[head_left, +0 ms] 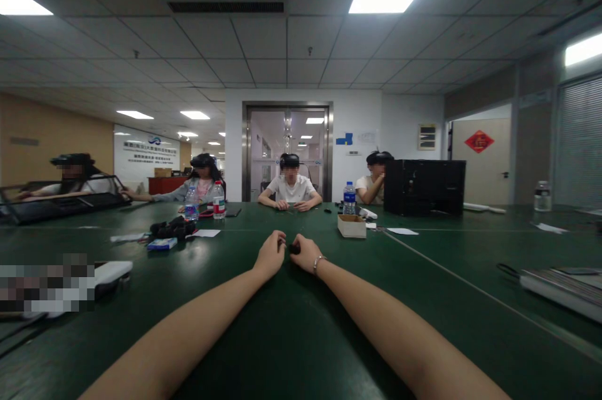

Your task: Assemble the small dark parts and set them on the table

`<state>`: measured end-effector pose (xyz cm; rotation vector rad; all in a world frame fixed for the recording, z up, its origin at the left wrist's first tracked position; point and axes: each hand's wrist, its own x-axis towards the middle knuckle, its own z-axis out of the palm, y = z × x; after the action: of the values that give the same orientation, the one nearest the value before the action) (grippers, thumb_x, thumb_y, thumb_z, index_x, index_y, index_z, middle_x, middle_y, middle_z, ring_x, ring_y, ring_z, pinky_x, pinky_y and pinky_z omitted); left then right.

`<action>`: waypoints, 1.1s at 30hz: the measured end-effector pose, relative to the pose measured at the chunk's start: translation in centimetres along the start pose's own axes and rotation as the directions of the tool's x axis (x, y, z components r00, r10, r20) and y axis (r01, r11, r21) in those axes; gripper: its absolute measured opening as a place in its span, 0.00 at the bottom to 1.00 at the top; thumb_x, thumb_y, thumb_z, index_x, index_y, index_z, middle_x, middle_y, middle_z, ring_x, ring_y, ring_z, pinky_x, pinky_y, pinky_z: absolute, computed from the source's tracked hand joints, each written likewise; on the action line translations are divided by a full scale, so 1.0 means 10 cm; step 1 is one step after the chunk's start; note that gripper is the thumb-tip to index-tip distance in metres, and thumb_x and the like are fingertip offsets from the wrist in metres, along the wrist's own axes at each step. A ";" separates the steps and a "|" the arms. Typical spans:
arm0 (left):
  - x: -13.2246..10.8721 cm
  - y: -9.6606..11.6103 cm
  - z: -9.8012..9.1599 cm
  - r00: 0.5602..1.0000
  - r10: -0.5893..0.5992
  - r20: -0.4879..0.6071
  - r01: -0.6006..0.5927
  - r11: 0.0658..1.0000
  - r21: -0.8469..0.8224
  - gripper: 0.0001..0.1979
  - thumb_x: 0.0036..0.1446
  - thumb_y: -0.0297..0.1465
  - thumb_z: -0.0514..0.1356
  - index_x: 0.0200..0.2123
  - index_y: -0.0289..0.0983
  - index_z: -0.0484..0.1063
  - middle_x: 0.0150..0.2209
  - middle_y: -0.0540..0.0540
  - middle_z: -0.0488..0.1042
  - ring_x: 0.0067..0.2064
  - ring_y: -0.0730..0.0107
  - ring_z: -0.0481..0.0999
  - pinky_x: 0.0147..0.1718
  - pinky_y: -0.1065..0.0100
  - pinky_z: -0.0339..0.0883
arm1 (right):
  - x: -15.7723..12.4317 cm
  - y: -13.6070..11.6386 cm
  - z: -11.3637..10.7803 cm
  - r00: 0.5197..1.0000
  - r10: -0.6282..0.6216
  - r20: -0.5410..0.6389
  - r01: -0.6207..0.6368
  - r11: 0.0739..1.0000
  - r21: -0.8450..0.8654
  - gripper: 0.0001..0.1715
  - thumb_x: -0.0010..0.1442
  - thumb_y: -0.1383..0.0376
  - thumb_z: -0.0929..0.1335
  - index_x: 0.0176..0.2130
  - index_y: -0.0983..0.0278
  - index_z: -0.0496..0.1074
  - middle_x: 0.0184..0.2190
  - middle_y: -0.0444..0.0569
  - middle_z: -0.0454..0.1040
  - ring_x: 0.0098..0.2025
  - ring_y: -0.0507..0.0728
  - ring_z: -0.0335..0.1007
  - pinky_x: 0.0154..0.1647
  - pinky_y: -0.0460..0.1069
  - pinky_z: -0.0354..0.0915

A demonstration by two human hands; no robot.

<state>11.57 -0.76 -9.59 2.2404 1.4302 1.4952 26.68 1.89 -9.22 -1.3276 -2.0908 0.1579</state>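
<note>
Both my arms reach forward over the green table (pixel 301 325). My left hand (pixel 271 256) is at the middle with its fingers curled inward; whether it holds anything is too small to tell. Just right of it, my right hand (pixel 306 253) has its fingers closed on a small black object (pixel 294 249). A small gap separates the two hands. A silvery bracelet (pixel 318 264) is round my right wrist.
An open cardboard box (pixel 352 227) stands ahead to the right, near a blue-labelled bottle (pixel 348 198). Left are a blue packet (pixel 162 244), black items (pixel 170 229) and a red-labelled bottle (pixel 219 200). A black case (pixel 424 187) stands farther right. Several people sit across the table.
</note>
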 end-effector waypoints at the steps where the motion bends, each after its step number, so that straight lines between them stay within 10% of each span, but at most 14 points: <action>1: 0.02 -0.03 0.01 0.999 -0.021 -0.037 0.018 0.998 -0.063 0.12 0.52 0.25 0.51 0.41 0.38 0.63 0.38 0.46 0.71 0.40 0.70 0.71 0.43 0.67 0.64 | 0.00 -0.01 -0.01 1.000 0.014 -0.014 -0.014 1.000 -0.001 0.15 0.44 0.66 0.70 0.35 0.62 0.66 0.29 0.44 0.70 0.30 0.51 0.65 0.29 0.44 0.56; 14: 0.12 -0.30 0.11 0.968 -0.226 0.111 0.251 0.901 -0.353 0.08 0.49 0.28 0.58 0.35 0.35 0.66 0.34 0.45 0.73 0.35 0.72 0.73 0.34 0.70 0.68 | -0.03 -0.02 -0.03 0.998 -0.044 -0.036 0.044 0.999 0.007 0.16 0.46 0.67 0.68 0.38 0.62 0.71 0.32 0.45 0.73 0.33 0.52 0.68 0.34 0.45 0.60; 33: 0.11 -0.20 0.02 0.902 -0.347 0.257 0.417 0.854 -0.310 0.10 0.51 0.35 0.57 0.31 0.32 0.68 0.27 0.45 0.75 0.27 0.73 0.74 0.26 0.73 0.66 | -0.07 -0.04 -0.05 0.993 -0.118 0.020 0.119 0.990 -0.075 0.15 0.47 0.66 0.67 0.38 0.60 0.72 0.28 0.44 0.73 0.29 0.51 0.66 0.29 0.43 0.58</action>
<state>10.54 1.21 -10.04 1.7042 1.3181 1.2478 26.84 1.03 -8.99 -1.2445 -2.2018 0.0386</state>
